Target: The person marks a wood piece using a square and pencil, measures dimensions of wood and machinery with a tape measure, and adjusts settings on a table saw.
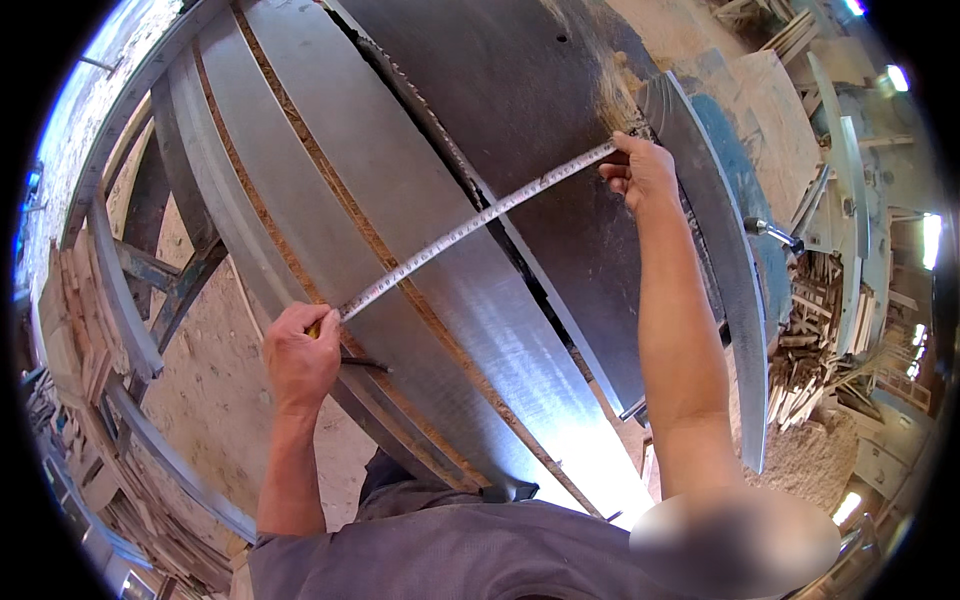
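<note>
A white tape measure (455, 236) is stretched slantwise across a wide metal surface, higher on the right. My left hand (303, 355) is closed around its near-left end, where a bit of yellow shows between the fingers; the rest there is hidden. At the other end, my right hand (643, 170) pinches the tape between thumb and fingers by the dark plate's right edge. Under the tape lie a grey metal tabletop (400, 165) with rusty brown grooves and, past a dark ragged gap, a dark brown plate (540, 110).
A curved grey metal rail (745, 300) runs along the right side, with a metal handle (775, 234) beyond it. Wood scraps (805, 345) are heaped on the floor to the right. More wooden strips (85, 310) are stacked at left. A short dark rod (366, 363) lies beside my left hand.
</note>
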`<state>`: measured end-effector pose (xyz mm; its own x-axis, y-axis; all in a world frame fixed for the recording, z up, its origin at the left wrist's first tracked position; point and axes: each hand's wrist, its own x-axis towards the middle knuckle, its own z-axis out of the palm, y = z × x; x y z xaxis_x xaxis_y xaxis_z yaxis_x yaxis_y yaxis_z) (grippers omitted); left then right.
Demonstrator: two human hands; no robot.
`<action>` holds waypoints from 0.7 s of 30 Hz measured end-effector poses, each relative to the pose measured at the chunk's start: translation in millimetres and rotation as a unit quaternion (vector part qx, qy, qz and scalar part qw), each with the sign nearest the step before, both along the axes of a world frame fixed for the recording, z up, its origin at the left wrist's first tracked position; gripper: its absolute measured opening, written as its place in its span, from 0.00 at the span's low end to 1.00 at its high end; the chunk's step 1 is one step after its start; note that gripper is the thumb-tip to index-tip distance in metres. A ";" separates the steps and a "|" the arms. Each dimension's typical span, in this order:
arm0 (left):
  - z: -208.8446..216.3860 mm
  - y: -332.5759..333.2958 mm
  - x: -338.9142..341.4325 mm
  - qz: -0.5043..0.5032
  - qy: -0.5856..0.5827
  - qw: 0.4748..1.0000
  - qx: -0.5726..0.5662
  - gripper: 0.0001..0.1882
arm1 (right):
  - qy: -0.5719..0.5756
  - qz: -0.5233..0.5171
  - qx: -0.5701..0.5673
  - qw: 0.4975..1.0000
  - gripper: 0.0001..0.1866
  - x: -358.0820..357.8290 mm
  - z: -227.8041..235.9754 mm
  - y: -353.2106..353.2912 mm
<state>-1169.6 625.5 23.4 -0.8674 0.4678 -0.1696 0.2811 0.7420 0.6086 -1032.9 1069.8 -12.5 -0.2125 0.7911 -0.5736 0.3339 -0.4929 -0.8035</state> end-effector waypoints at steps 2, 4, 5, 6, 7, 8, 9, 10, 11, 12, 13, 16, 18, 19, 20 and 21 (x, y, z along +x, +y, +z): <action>2.5 7.8 1.6 0.012 0.008 1.000 -0.003 0.06 | -0.026 0.039 0.010 0.999 0.12 -5.1 3.2 -0.7; -0.5 14.0 2.6 0.008 0.026 1.000 0.010 0.05 | -0.055 0.072 0.015 0.996 0.13 -8.4 6.0 -0.4; -1.3 17.2 2.7 0.006 0.036 0.999 0.015 0.05 | -0.059 0.071 0.015 0.996 0.14 -8.8 6.0 0.7; -0.5 21.0 3.2 0.005 0.041 0.999 0.011 0.05 | -0.063 0.069 0.016 0.995 0.14 -9.2 5.6 1.8; 1.2 25.2 3.8 0.004 0.045 0.999 0.006 0.05 | -0.067 0.068 0.016 0.995 0.14 -9.2 5.3 2.5; 1.6 28.6 4.0 0.005 0.051 0.999 0.002 0.05 | -0.063 0.059 0.014 0.996 0.14 -9.6 4.9 3.6; 0.3 30.8 4.4 0.000 0.057 0.998 0.005 0.05 | -0.059 0.051 0.011 0.997 0.14 -9.3 4.6 5.0; -1.6 32.4 4.9 -0.005 0.063 0.998 0.009 0.05 | -0.055 0.042 0.008 0.998 0.14 -8.9 4.6 6.4; -2.6 34.3 4.8 -0.009 0.070 0.997 0.012 0.05 | -0.050 0.038 -0.003 0.998 0.13 -8.9 5.7 7.3; -2.3 36.4 4.6 -0.010 0.077 0.997 0.012 0.05 | -0.044 0.034 -0.014 0.998 0.11 -8.1 7.3 7.6; -1.5 38.5 4.4 -0.011 0.084 0.996 0.012 0.05 | -0.039 0.031 -0.025 0.998 0.10 -7.7 7.5 8.9; -2.2 46.3 4.8 -0.026 0.106 0.994 0.013 0.04 | -0.024 0.004 -0.014 1.000 0.13 -6.2 2.0 17.5; -1.5 51.4 6.5 -0.033 0.111 0.993 0.011 0.03 | -0.025 0.001 -0.011 1.000 0.12 -6.0 1.0 23.4; -0.5 53.6 6.9 -0.033 0.109 0.993 0.009 0.03 | -0.026 -0.001 -0.010 1.000 0.12 -6.5 0.4 26.0; -0.9 54.9 7.5 -0.035 0.106 0.994 0.008 0.03 | -0.030 0.000 -0.008 1.000 0.12 -5.8 -0.7 28.7; -1.4 55.1 7.3 -0.039 0.110 0.993 0.005 0.03 | -0.033 0.000 -0.007 0.999 0.12 -5.4 -1.8 31.2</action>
